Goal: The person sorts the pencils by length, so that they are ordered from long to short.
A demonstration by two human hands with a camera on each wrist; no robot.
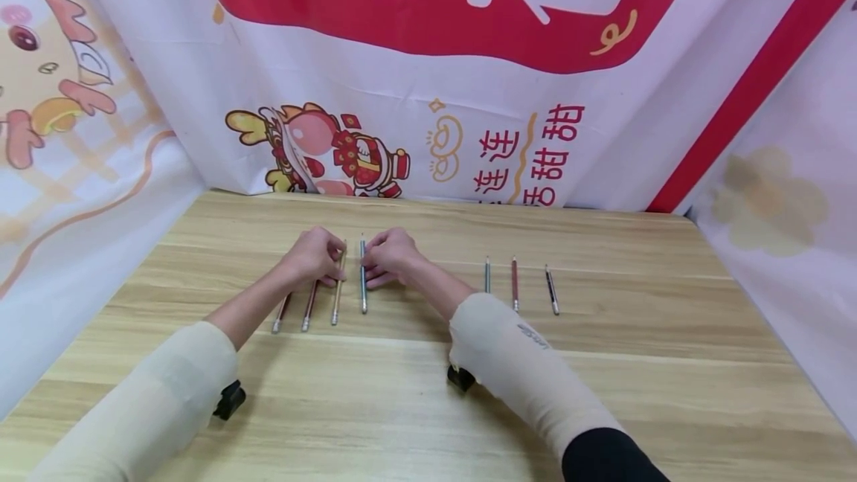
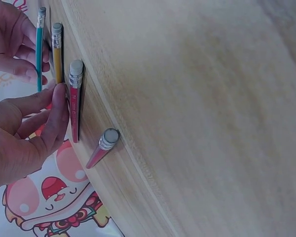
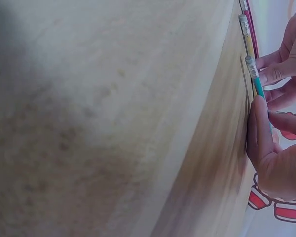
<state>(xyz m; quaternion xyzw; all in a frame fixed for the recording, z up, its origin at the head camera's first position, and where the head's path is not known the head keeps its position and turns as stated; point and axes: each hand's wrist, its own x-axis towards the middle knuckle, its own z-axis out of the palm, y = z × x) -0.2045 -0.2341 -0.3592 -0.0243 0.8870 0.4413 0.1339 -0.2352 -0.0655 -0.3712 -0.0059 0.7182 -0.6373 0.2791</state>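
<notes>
In the head view, my left hand [image 1: 316,255] has its thumb and fingertips on a yellow pencil [image 1: 337,302], eraser end toward me. Beside it, my right hand [image 1: 391,255] holds a teal pencil [image 1: 364,296] between thumb and fingers, roughly parallel to the yellow one with a small gap. Two red pencils [image 2: 75,98] lie left of the yellow pencil, their upper parts partly hidden by the left hand and wrist. The left wrist view shows the erasers of this row, with the teal pencil [image 2: 39,54] at the fingers of the right hand [image 2: 15,42].
Farther right on the wooden table [image 1: 348,407] lie a teal-grey pencil [image 1: 487,274], a red pencil [image 1: 515,285] and a dark pencil [image 1: 552,290], spaced apart. A printed cloth [image 1: 402,80] hangs behind the table's far edge. The right forearm reaches in front of these pencils.
</notes>
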